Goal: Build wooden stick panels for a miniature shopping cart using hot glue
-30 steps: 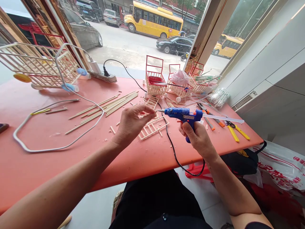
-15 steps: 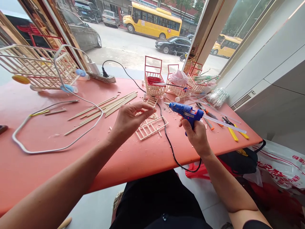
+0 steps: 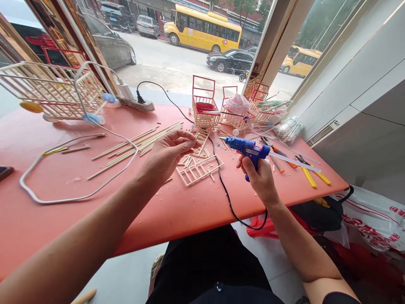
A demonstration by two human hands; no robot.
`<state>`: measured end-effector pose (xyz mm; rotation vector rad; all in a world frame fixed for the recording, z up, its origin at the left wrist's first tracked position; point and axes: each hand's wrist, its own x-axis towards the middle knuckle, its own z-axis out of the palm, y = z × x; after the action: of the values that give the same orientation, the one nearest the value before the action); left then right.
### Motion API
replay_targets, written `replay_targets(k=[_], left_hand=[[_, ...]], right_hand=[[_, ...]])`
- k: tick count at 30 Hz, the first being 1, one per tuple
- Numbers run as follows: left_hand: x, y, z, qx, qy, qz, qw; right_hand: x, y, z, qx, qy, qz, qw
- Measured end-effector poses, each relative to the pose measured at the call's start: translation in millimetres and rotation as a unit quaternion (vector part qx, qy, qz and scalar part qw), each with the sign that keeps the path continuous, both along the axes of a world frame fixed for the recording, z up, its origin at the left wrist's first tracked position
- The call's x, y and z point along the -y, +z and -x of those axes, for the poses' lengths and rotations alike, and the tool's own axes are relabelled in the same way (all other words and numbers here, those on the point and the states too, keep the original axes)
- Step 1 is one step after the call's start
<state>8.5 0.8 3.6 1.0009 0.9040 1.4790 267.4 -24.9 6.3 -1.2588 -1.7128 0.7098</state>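
Observation:
My right hand (image 3: 255,169) is wrapped round a blue glue gun (image 3: 245,147), its nozzle pointing left and a clear glue stick sticking out of its back. My left hand (image 3: 172,150) has thumb and fingertips pinched together; whatever is between them is too small to make out. Just right of and below those fingertips lie a ladder-like frame of thin wooden sticks (image 3: 201,170) and short stick pieces. Long wooden sticks (image 3: 136,142) lie beyond my left hand. The nozzle is a short way right of my left fingertips, not touching them.
A large stick-built cart (image 3: 63,90) stands at the back left, with a looped white cable (image 3: 84,197) before it. Small red-trimmed carts (image 3: 205,114) line the window side. Pliers (image 3: 308,174) lie at right. A black cord (image 3: 228,198) runs over the front edge.
My left hand has moved left and slightly down, away from the glue gun, uncovering more of the stick pieces. My right hand with the glue gun has hardly moved.

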Motion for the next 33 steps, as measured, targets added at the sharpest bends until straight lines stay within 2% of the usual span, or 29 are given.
replay_targets(k=[5, 10, 20, 28, 33], left_hand=[[-2, 0.1, 2, 0.016, -0.013, 0.029, 0.999], [0, 1.4, -1, 0.021, -0.013, 0.002, 1.0], [-3, -8.2, 1, -0.041, 0.046, -0.035, 0.997], [-1, -3.3, -5, 0.005, 0.036, -0.052, 0.998], [-3, -6.7, -3, 0.012, 0.034, -0.031, 0.999]], right_hand=[[1, 0.9, 0, 0.004, -0.005, -0.005, 1.0], [1, -1.4, 0, -0.008, -0.008, -0.009, 1.0], [7, 5.2, 3, -0.012, -0.004, -0.003, 1.0], [10, 9.6, 8, -0.013, 0.023, -0.005, 1.0], [10, 7.6, 8, -0.026, 0.038, -0.009, 0.999]])
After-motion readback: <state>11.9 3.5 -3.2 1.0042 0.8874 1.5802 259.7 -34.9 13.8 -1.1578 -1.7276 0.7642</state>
